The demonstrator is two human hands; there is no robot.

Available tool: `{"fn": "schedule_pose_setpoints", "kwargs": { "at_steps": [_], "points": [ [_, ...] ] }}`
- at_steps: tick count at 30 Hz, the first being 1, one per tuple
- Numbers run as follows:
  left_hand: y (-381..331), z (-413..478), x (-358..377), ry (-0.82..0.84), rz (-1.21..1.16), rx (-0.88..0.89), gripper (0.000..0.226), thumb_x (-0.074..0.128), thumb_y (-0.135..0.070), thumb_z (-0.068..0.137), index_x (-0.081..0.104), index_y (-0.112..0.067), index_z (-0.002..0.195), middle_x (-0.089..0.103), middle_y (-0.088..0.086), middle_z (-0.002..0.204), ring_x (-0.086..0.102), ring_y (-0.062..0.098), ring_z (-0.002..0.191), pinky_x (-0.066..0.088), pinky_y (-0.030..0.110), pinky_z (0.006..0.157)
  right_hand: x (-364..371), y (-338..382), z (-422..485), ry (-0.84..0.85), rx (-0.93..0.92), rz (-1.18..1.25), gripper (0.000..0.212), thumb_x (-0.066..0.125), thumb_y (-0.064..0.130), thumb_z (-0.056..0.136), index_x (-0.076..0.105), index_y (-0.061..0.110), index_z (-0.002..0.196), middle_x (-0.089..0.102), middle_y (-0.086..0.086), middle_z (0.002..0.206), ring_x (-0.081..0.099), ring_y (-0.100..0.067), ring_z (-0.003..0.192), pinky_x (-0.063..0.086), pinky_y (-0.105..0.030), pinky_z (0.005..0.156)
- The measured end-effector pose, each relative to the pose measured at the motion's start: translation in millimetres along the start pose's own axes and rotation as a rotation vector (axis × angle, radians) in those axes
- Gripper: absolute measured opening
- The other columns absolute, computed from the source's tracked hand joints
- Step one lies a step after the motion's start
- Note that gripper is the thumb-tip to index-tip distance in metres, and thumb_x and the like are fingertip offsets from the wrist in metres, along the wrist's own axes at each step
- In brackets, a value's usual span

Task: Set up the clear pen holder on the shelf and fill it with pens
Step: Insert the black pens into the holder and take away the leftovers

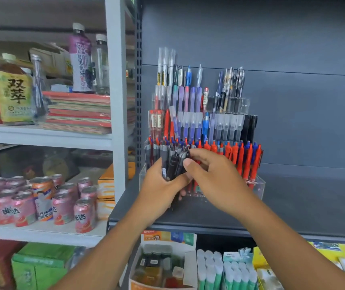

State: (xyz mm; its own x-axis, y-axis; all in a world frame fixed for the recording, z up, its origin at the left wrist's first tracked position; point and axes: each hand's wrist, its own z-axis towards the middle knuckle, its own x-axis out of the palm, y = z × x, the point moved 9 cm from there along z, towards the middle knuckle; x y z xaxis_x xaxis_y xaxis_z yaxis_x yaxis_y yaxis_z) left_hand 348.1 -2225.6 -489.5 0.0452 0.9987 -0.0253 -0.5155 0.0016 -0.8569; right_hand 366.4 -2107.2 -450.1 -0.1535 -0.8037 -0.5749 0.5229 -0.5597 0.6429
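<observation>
Centrally: left hand [159, 185] grips bundle of dark pens [172, 164]; right hand [213, 174] pinches its top; clear pen holder [259, 185], stocked, behind on shelf [292, 206].

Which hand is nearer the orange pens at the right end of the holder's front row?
Right. The right hand is just left of the orange pens; the left hand is farther left, gripping a bundle of dark pens.

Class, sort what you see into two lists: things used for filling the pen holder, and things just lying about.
Job: clear pen holder, dark pens gripped by left hand, right hand pinching their tops, grey shelf.
Lying about: pink cans, drink bottles, stacked notebooks.
</observation>
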Motion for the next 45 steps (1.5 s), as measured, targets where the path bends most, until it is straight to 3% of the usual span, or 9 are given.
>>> {"fn": "schedule_pose_setpoints", "kwargs": {
  "at_steps": [6, 12, 16, 21, 25, 30, 33, 36, 45],
  "points": [
    [7.6, 5.7, -0.3, 0.005, 0.007, -0.004, 0.016, 0.072, -0.013, 0.087, 0.062, -0.009, 0.100, 0.064, 0.007, 0.064, 0.057, 0.021, 0.055, 0.052, 0.035, 0.050, 6.7, -12.8, 9.1, 0.035, 0.073, 0.264, 0.018, 0.059, 0.024, 0.098, 0.059, 0.037, 0.085, 0.066, 0.024, 0.073, 0.063, 0.014, 0.073, 0.046, -0.008, 0.068],
    [16.6, 3.7, -2.8, -0.025, 0.017, -0.078, 0.031, 0.075, -0.019, 0.085, 0.054, -0.018, 0.107, 0.066, 0.001, 0.060, 0.058, 0.016, 0.052, 0.053, 0.030, 0.053, -12.2, -17.4, 17.4, -0.116, 0.041, 0.380, 0.009, 0.053, 0.027, 0.100, 0.061, 0.027, 0.105, 0.072, 0.009, 0.097, 0.067, -0.001, 0.082, 0.055, -0.024, 0.075],
    [36.5, 1.2, -7.3, -0.050, 0.040, -0.207, 0.094, 0.073, -0.023, 0.087, 0.007, -0.029, 0.154, 0.066, 0.004, 0.058, 0.058, 0.018, 0.055, 0.052, 0.031, 0.063, -30.3, -20.8, 27.2, -0.221, 0.058, 0.482, 0.020, 0.049, 0.022, 0.102, 0.055, 0.013, 0.119, 0.072, 0.000, 0.099, 0.070, -0.020, 0.084, 0.060, -0.034, 0.070],
    [36.3, 3.6, -16.4, -0.096, 0.056, -0.164, 0.073, 0.073, -0.025, 0.085, 0.034, -0.010, 0.145, 0.061, 0.008, 0.055, 0.054, 0.021, 0.048, 0.055, 0.040, 0.060, -48.5, -22.3, 33.8, -0.343, 0.027, 0.465, 0.035, 0.044, 0.017, 0.104, 0.043, 0.021, 0.138, 0.071, 0.002, 0.099, 0.071, -0.017, 0.073, 0.060, -0.042, 0.072],
    [33.4, -0.9, -16.0, -0.109, 0.053, -0.178, 0.078, 0.071, -0.025, 0.087, 0.025, -0.017, 0.149, 0.065, 0.014, 0.057, 0.053, 0.014, 0.043, 0.049, 0.022, 0.050, -50.1, -14.3, 35.4, -0.358, -0.074, 0.340, 0.041, 0.042, 0.012, 0.104, 0.035, 0.033, 0.139, 0.061, 0.008, 0.079, 0.065, -0.014, 0.065, 0.059, -0.044, 0.072],
    [36.9, 0.3, -18.1, -0.114, 0.024, -0.190, 0.085, 0.073, -0.026, 0.086, 0.023, -0.004, 0.151, 0.064, 0.012, 0.057, 0.058, 0.021, 0.050, 0.055, 0.051, 0.072, -44.2, -9.3, 38.4, -0.337, -0.105, 0.230, 0.040, 0.044, 0.014, 0.103, 0.039, 0.041, 0.132, 0.056, 0.007, 0.093, 0.065, -0.037, 0.074, 0.056, -0.040, 0.059],
    [38.7, -1.2, -18.7, -0.135, 0.014, -0.205, 0.095, 0.072, -0.027, 0.087, 0.008, -0.020, 0.156, 0.063, 0.012, 0.058, 0.057, 0.020, 0.051, 0.055, 0.040, 0.069, -41.6, -7.7, 38.8, -0.348, -0.115, 0.224, 0.039, 0.044, 0.014, 0.103, 0.043, 0.042, 0.129, 0.056, 0.009, 0.104, 0.064, -0.038, 0.077, 0.056, -0.049, 0.063],
    [41.0, 0.4, -19.8, -0.128, 0.028, -0.185, 0.087, 0.072, -0.032, 0.086, 0.019, -0.017, 0.154, 0.061, 0.009, 0.054, 0.055, 0.018, 0.048, 0.053, 0.030, 0.062, -37.3, -6.7, 39.4, -0.340, -0.129, 0.204, 0.039, 0.045, 0.014, 0.103, 0.044, 0.039, 0.133, 0.056, 0.013, 0.104, 0.061, -0.039, 0.081, 0.055, -0.054, 0.065],
    [40.0, 0.7, -22.1, -0.146, 0.047, -0.165, 0.084, 0.072, -0.034, 0.086, 0.023, -0.021, 0.153, 0.059, 0.006, 0.050, 0.054, 0.015, 0.047, 0.049, 0.020, 0.053, -31.6, 1.1, 38.3, -0.296, -0.165, 0.138, 0.041, 0.045, 0.012, 0.103, 0.045, 0.034, 0.139, 0.052, 0.021, 0.100, 0.055, -0.033, 0.094, 0.051, -0.034, 0.079]
  ]
}}
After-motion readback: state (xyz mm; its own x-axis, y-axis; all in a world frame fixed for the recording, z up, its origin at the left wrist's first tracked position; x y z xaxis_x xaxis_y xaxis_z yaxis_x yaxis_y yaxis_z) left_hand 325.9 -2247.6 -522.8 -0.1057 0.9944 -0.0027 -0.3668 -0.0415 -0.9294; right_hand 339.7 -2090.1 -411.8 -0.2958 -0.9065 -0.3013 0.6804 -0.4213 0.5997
